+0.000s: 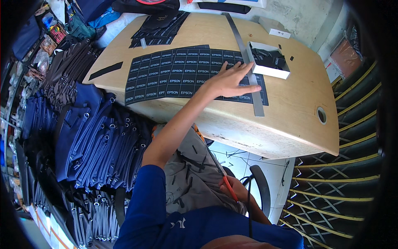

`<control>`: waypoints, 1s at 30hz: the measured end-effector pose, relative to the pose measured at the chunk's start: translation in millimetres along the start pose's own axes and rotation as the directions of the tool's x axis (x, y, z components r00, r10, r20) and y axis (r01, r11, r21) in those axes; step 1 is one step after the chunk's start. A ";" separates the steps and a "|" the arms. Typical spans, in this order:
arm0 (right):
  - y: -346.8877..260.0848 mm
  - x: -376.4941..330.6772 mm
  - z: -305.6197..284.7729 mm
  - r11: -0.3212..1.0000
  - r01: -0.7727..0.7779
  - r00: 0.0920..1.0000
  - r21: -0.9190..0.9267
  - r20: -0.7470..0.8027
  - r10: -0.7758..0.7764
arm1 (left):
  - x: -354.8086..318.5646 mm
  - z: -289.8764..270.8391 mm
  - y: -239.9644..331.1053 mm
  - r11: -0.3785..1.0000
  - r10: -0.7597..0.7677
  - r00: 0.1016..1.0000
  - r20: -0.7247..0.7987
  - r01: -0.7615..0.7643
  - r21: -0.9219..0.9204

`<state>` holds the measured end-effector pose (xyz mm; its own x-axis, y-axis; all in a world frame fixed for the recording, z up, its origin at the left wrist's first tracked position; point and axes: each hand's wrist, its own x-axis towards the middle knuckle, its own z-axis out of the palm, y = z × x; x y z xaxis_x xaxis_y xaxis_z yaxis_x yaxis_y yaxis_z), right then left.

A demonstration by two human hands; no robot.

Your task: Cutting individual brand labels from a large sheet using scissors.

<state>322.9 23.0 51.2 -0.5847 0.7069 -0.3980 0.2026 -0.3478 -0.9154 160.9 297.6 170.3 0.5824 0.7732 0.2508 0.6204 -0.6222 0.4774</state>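
Note:
My left hand (230, 81) lies flat with its fingers spread on a large black sheet of small printed labels (166, 79) on the wooden table (298, 120). Its fingertips reach the long metal ruler (257, 101), which runs across the sheet's right edge. My right hand (234, 190) is down by my lap, closed around a thin orange-handled tool (230, 189) whose long shaft points up toward the table edge. I cannot tell what kind of tool it is.
A white box (273, 71) of black pieces sits right of the ruler. More black sheets (161, 29) and a loose black strip (105, 70) lie farther back and left. Stacks of navy fabric items (95, 141) fill the left. Yellow-striped steps (344, 166) are at the right.

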 end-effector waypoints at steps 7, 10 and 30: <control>-4.1 -0.1 -2.5 0.999 -0.003 1.000 0.047 -0.024 0.004 | -60.6 -46.4 -23.3 0.762 -0.475 0.835 -0.277 0.548 0.346; -1.2 3.2 -1.8 1.000 -0.028 0.999 0.010 -0.020 0.028 | -87.2 -63.5 -27.5 0.657 -0.566 0.717 -0.408 0.691 0.302; -6.0 4.7 15.7 0.990 -0.018 1.000 -0.140 0.003 0.019 | -91.4 -70.6 -28.9 0.703 -0.616 0.655 -0.437 0.708 0.069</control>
<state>306.6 18.7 55.9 -0.5829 0.6986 -0.4150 0.3211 -0.2711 -0.9074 52.6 253.6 193.0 -0.2304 0.9435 0.2380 0.8845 0.1011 0.4554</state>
